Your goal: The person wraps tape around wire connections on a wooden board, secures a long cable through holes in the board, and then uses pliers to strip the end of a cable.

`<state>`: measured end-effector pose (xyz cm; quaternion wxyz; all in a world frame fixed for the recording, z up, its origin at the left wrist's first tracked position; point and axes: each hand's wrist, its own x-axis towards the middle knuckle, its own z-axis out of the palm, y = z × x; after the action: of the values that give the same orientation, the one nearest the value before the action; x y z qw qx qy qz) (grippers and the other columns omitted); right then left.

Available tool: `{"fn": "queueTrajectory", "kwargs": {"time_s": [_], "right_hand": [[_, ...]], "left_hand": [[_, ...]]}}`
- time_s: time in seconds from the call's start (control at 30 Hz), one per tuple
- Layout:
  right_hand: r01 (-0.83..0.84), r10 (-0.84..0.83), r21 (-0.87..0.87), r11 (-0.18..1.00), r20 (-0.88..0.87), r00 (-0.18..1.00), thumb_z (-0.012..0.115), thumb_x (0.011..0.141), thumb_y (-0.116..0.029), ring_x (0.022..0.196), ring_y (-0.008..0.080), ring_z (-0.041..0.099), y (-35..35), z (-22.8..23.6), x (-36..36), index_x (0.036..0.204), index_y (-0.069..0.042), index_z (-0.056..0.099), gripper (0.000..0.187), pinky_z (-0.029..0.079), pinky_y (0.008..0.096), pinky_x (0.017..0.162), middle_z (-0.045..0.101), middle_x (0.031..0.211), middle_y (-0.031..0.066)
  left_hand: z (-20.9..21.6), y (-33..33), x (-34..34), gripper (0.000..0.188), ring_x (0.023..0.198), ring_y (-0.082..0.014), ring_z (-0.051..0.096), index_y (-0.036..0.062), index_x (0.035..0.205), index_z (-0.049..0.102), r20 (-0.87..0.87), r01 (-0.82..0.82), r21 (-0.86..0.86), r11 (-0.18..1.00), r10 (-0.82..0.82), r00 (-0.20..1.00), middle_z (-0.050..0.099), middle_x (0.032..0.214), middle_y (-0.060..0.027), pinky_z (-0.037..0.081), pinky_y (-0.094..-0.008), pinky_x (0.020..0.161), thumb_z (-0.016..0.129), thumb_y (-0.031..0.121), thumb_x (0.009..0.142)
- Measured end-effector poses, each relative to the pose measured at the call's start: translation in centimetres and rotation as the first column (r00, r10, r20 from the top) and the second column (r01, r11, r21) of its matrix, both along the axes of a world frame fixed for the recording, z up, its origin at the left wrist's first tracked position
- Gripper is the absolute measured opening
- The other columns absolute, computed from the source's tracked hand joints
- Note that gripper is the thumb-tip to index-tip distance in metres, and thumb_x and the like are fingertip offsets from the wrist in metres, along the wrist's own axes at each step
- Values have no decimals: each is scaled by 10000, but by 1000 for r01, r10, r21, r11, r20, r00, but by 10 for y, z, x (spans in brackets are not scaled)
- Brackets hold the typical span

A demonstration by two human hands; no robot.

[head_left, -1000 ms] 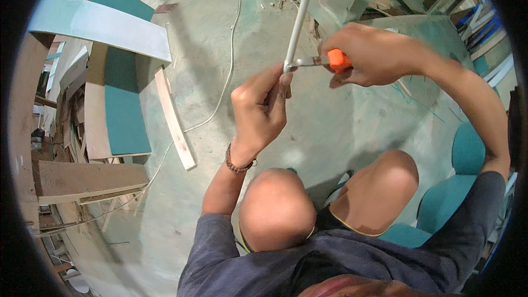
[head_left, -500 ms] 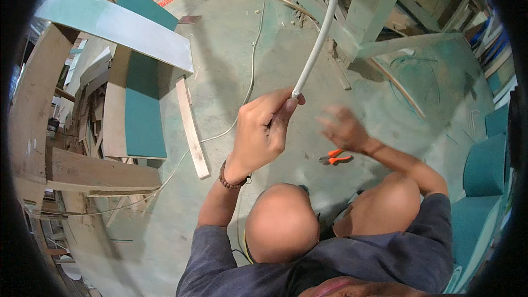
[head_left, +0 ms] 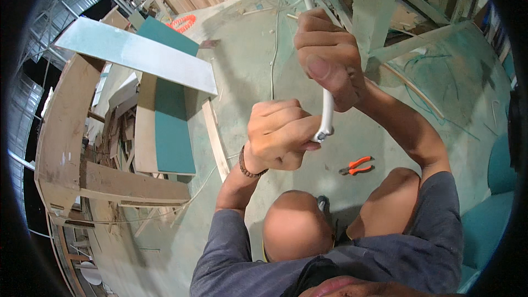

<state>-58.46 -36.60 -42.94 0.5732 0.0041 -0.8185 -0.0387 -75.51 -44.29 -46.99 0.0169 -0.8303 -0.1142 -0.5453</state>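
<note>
A thick white cable [head_left: 326, 111] runs down from the top of the view through both hands. My right hand [head_left: 330, 58] is wrapped round it higher up, knuckles and thumb showing. Just below and to the left, my left hand [head_left: 280, 135] is closed on the cable near its cut end, where dark inner wires show at the tip. A beaded bracelet circles my left wrist. Orange-handled pliers [head_left: 357, 166] lie on the floor below my hands, touched by neither.
A white board [head_left: 143, 55] lies across teal-and-wood panels [head_left: 170, 126] at the left. A wooden strip [head_left: 215, 137] and a thin pale cord [head_left: 274, 60] lie on the floor. A pale green wooden frame [head_left: 377, 11] stands far right, wood scraps beneath it. My knees are close below.
My right hand has come up from near the pliers and closed round the cable above my left hand. The cable's end now points down toward me. The view has shifted a little.
</note>
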Motion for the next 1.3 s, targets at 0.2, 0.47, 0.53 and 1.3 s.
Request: {"fn": "queueTrajectory", "kwargs": {"time_s": [0.2,0.47,0.53,1.3], "right_hand": [[452,-470,140,881,155,869,693,860,-260,573,209,448,-10,-7,20,573,-122,493,376,358,367,647,443,573,17],[441,-527,306,844,318,788,706,858,-426,614,215,572,0,8,11,530,-148,503,476,424,374,762,534,574,12],[376,-465,284,882,400,789,700,860,-384,620,217,563,0,12,15,527,-149,488,459,404,380,789,508,562,16],[-19,11,-88,996,-89,996,423,1048,-302,619,249,375,0,-6,11,658,-86,406,446,312,392,762,363,643,36]], "left_hand": [[-22,-27,-9,290,525,-82,437,-7,949,648,97,-100,-643,760,210,973,471,591,-5,358,-275,486,492,210,1063],[-18,2,-34,169,617,-264,622,-6,980,654,-169,-515,-458,724,498,851,636,733,-140,470,-342,588,537,107,1026],[-8,-7,-42,136,714,-335,664,-10,975,665,-295,-436,-519,735,325,899,687,833,-157,506,-373,644,567,83,997],[-7,11,40,560,479,-115,468,45,743,550,632,611,-345,713,-305,712,485,545,-3,383,-274,443,407,465,1084]]}}
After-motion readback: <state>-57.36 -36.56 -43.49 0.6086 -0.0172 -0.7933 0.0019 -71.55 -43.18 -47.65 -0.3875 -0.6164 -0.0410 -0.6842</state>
